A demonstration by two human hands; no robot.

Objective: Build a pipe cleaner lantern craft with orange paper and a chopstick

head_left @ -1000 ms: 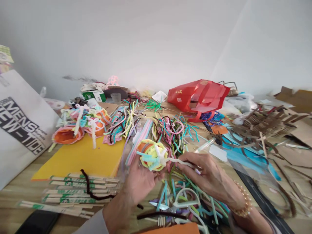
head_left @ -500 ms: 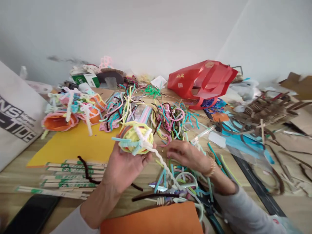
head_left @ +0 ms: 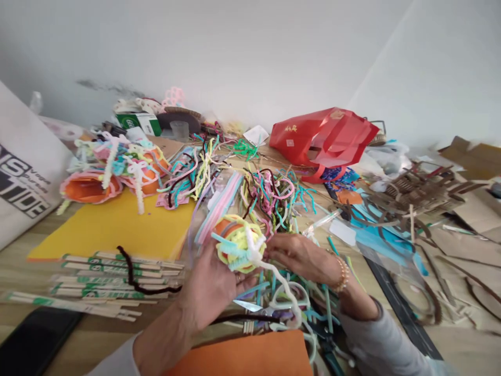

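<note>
My left hand point(head_left: 213, 284) cups a rounded pipe-cleaner craft point(head_left: 238, 248) from below and the left. It is orange, wound with yellow-green pipe cleaners, and a light blue one crosses its front. From a white knot on it, a long white pipe-cleaner tail point(head_left: 287, 287) hangs to the right. My right hand point(head_left: 299, 258) is at the craft's right edge with its fingers curled together; the fingertips are partly hidden, so what they pinch cannot be made out. Beneath the hands lie white-handled scissors point(head_left: 291, 296) among loose pipe cleaners.
Orange sheet point(head_left: 250, 357) lies in front, yellow sheet point(head_left: 113, 230) at left. Wrapped chopsticks point(head_left: 97, 279) and a black phone point(head_left: 39, 339) are nearby. Pipe-cleaner-trimmed orange cones point(head_left: 92, 188) stand back left. A red bag point(head_left: 317, 138) rests behind; brown strips point(head_left: 422, 190) clutter the right.
My left hand has brought the craft right and slightly down. My right hand, apart from it before, is now at its right edge. The view has shifted slightly.
</note>
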